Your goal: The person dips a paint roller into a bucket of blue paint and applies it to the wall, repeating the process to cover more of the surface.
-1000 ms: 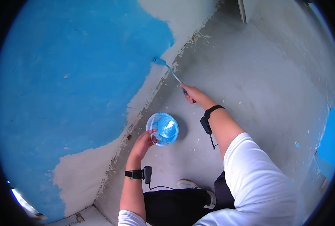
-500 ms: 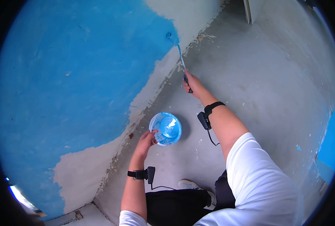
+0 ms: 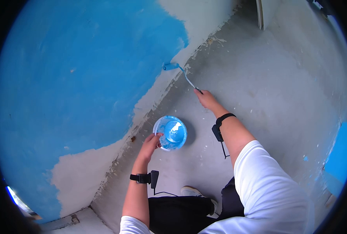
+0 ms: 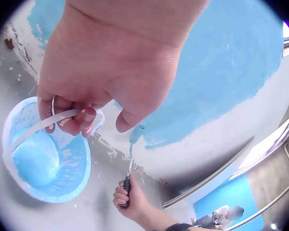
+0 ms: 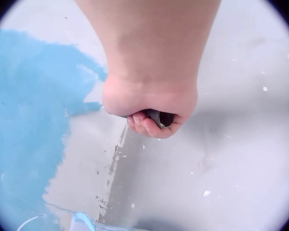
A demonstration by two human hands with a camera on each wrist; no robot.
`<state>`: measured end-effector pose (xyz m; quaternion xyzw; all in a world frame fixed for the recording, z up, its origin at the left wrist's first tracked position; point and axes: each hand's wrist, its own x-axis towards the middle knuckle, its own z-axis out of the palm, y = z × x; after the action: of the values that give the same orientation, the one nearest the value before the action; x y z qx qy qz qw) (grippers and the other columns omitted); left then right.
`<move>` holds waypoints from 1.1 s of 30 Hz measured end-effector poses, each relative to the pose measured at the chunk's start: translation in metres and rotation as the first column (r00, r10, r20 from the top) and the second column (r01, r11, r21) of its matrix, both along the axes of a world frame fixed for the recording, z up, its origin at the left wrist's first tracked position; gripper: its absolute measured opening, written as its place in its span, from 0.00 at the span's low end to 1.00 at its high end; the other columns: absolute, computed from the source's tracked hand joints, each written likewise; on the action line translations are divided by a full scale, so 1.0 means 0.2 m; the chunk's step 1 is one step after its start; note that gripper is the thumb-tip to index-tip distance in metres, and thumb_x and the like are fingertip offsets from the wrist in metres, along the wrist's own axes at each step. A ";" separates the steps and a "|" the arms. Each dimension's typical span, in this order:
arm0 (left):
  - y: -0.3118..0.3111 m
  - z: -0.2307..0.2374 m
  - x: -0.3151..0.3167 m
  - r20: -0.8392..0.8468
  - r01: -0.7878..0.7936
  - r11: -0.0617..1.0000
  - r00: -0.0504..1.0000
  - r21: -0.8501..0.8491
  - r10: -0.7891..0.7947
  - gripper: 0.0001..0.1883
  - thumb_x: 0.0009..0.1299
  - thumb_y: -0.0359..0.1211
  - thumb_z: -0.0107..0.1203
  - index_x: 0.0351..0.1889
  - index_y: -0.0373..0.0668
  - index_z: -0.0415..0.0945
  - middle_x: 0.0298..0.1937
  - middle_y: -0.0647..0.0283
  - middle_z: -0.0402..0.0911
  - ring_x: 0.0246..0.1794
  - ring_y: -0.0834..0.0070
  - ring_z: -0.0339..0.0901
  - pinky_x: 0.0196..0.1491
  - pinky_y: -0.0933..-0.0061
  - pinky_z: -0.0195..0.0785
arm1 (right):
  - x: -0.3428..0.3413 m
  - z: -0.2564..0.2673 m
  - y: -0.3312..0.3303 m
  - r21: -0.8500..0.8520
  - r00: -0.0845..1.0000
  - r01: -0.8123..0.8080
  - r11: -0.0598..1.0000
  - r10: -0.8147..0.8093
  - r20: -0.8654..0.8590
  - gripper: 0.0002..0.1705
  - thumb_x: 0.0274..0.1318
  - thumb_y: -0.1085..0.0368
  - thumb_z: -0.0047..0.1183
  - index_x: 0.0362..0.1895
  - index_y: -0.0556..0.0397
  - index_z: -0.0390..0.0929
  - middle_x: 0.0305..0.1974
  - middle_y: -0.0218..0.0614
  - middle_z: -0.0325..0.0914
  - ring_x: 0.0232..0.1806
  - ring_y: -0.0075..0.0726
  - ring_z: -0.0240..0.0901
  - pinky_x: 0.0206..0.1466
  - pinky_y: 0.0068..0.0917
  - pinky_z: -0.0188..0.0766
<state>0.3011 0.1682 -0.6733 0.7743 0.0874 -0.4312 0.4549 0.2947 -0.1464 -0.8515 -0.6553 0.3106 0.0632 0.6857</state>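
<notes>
My right hand (image 3: 207, 100) grips the dark handle of a paint roller (image 3: 171, 66). The roller's blue sleeve lies against the wall, where blue paint (image 3: 83, 78) borders a strip of unpainted white just above the floor. In the right wrist view, fingers curl round the hollow-ended roller handle (image 5: 156, 117). My left hand (image 3: 150, 148) holds a small translucent bucket (image 3: 174, 132) with blue paint in its bottom and smears up its sides. The left wrist view shows those fingers hooked round the bucket's white carrying handle (image 4: 43, 125).
Grey concrete floor (image 3: 259, 93) with paint specks meets the wall along a rough edge. Pale panels (image 3: 260, 15) stand at the far end. A blue patch (image 3: 339, 156) shows at the right. Another person (image 4: 226, 215) appears in the left wrist view's background.
The roller moved farther along and up the wall, then came back down toward the floor edge. My right hand followed it. The bucket in my left hand has barely shifted.
</notes>
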 end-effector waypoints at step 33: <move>-0.02 0.04 -0.01 -0.004 0.015 1.000 1.000 -0.006 -0.015 0.16 0.74 0.38 0.45 0.51 0.39 0.77 0.27 0.75 0.61 0.33 0.80 0.66 0.46 0.76 0.63 | 0.01 -0.01 0.04 0.097 0.999 0.008 0.995 -0.005 -0.033 0.32 0.66 0.39 0.44 0.25 0.56 0.71 0.17 0.39 0.69 0.17 0.39 0.67 0.23 0.38 0.63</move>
<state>0.3000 0.1644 -0.6662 0.7725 0.0813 -0.4365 0.4540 0.2970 -0.1384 -0.8534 -0.6191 0.3205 0.0865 0.7117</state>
